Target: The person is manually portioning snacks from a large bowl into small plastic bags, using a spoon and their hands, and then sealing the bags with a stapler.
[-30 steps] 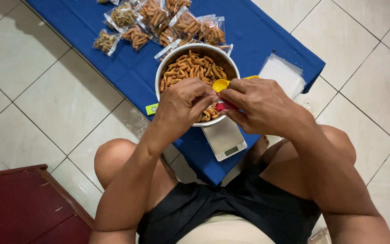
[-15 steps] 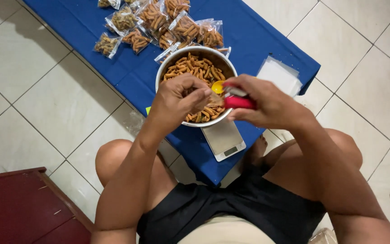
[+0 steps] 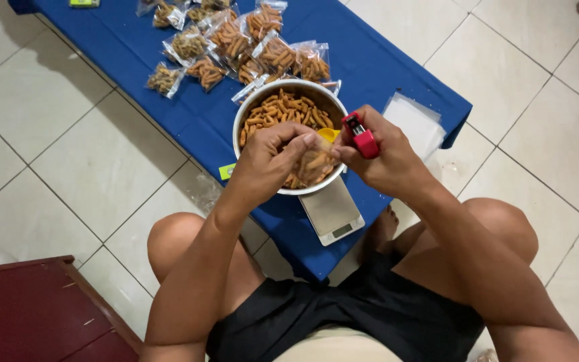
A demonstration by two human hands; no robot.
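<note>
My left hand (image 3: 273, 154) pinches the top of a small clear bag of orange snack sticks (image 3: 314, 165) and holds it over a metal bowl (image 3: 242, 121) full of the same snacks. My right hand (image 3: 383, 161) grips a red stapler (image 3: 360, 136) and also touches the bag's right edge. A yellow scoop (image 3: 328, 134) lies in the bowl just behind the bag. The bowl rests on a small digital scale (image 3: 333, 213) on a low table with a blue cloth (image 3: 383, 67).
Several filled snack bags (image 3: 236, 43) lie on the blue cloth beyond the bowl. A stack of empty clear bags (image 3: 415, 121) sits to the right. My bare knees flank the table's near corner; a dark red cabinet (image 3: 28, 315) stands at lower left on the tiled floor.
My right hand has lifted the red stapler up into view beside the bag. Both hands have raised the filled bag a little above the bowl.
</note>
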